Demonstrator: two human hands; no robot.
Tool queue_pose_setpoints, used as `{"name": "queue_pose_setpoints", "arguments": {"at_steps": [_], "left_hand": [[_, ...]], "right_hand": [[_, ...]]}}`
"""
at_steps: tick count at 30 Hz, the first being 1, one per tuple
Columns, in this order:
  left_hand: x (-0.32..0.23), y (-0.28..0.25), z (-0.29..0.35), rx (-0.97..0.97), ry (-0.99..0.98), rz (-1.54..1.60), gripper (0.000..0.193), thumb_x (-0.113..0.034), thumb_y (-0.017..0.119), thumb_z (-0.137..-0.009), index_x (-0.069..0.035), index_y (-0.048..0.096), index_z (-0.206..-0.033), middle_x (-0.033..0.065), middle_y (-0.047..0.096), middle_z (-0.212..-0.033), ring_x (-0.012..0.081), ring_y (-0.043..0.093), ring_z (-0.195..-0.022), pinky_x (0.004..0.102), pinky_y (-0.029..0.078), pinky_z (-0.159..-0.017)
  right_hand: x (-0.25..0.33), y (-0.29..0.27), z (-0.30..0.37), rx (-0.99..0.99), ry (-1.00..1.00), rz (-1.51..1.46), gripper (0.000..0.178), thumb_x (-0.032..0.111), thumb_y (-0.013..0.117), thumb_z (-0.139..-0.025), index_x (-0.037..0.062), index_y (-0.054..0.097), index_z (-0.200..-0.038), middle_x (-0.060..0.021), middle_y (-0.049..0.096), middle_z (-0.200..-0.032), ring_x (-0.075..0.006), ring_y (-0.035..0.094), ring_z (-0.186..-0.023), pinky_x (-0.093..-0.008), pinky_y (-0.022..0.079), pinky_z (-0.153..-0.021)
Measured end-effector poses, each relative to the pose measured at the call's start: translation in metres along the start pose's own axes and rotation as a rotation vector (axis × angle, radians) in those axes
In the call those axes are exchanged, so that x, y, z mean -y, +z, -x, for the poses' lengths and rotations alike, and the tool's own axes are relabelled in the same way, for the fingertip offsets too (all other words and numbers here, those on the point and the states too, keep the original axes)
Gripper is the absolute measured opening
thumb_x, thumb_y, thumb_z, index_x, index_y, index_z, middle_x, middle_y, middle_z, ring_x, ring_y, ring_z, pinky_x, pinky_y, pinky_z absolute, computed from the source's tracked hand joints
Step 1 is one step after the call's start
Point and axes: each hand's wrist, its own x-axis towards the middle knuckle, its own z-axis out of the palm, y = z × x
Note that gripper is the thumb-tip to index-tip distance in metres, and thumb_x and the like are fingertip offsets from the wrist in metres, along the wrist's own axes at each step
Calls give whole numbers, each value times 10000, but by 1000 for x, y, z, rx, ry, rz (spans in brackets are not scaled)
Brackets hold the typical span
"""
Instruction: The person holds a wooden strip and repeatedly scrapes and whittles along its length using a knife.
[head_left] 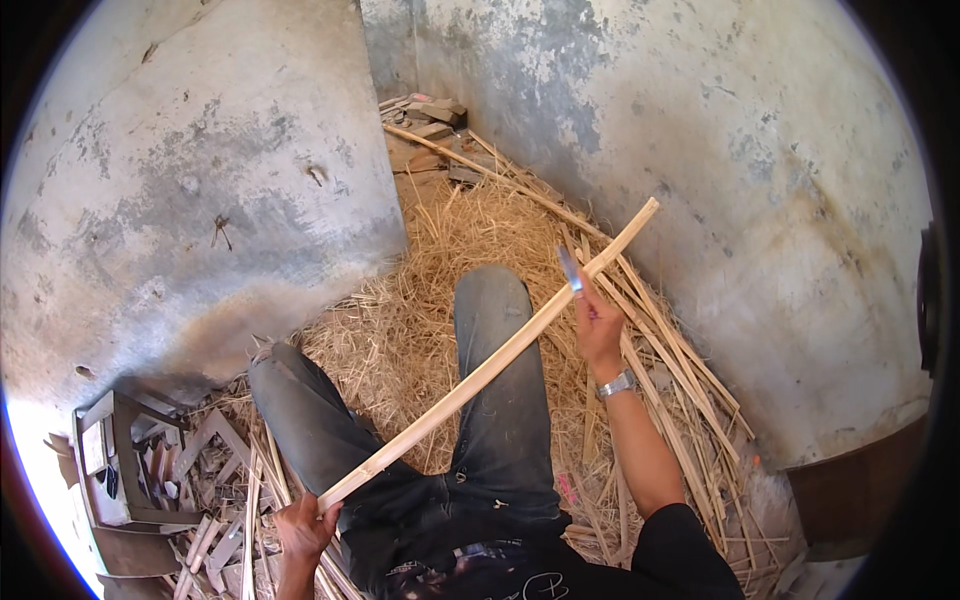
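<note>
A long pale strip of split bamboo (470, 385) slants across my lap, from low on the left up to the far right. Its near end sits in my left hand (305, 527), fingers closed round it. Close to the strip's far end, my right hand (598, 325) is closed on a knife (570, 268). The knife's blade points up and away and lies against or just over the strip; whether it cuts in cannot be told. Its handle is mostly hidden in my fist. A metal watch (616, 384) is on my right wrist.
Shavings (480, 225) cover the floor around my legs. Long bamboo strips (665, 350) lie along the right wall (790, 230). A wooden frame (125, 460) and scrap wood (215, 450) stand at the left, with bricks (430, 115) in the far corner.
</note>
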Motion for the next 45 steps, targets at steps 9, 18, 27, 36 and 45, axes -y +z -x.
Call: {"name": "queue_pose_setpoints", "arguments": {"at_steps": [9, 18, 27, 36, 45], "left_hand": [[-35, 12, -6, -18, -4, -22, 505, -472, 843, -851, -113, 511, -726, 125, 605, -574, 339, 626, -491, 455, 478, -461], [-141, 21, -101, -47, 25, 84, 449, -462, 774, -923, -97, 556, -778, 131, 655, -614, 357, 670, -536, 484, 507, -463], [-169, 25, -139, 177, -22, 211, 471, -474, 681, -1000, -50, 609, -810, 217, 660, -638, 434, 692, -617, 541, 530, -545], [-55, -31, -91, 546, -200, 614, 539, -399, 663, -1037, 2, 565, -689, 176, 509, -559, 352, 489, -503, 458, 384, -527], [-12, -34, -46, 521, -224, 486, 545, -387, 678, -1026, 8, 558, -670, 159, 490, -535, 288, 497, -484, 439, 390, -517]], "right_hand": [[30, 8, 24, 78, -15, -63, 409, 103, 604, -1037, 67, 651, -1441, -107, 561, -636, -111, 478, -531, -321, 385, -510], [72, 24, 61, 160, -193, -39, 401, 78, 633, -976, 65, 706, -1370, -204, 621, -695, -284, 601, -550, -390, 471, -550], [99, 3, 70, 410, -114, -119, 345, 87, 657, -980, 12, 726, -1310, -174, 650, -699, -259, 588, -526, -385, 466, -549], [28, -22, 2, 139, -33, 113, 373, 112, 621, -1032, 43, 679, -1394, -96, 646, -627, -104, 514, -513, -311, 390, -480], [1, -9, -29, -56, -120, 77, 444, 93, 599, -1027, 113, 634, -1469, -131, 530, -585, -159, 469, -490, -340, 380, -486]]}}
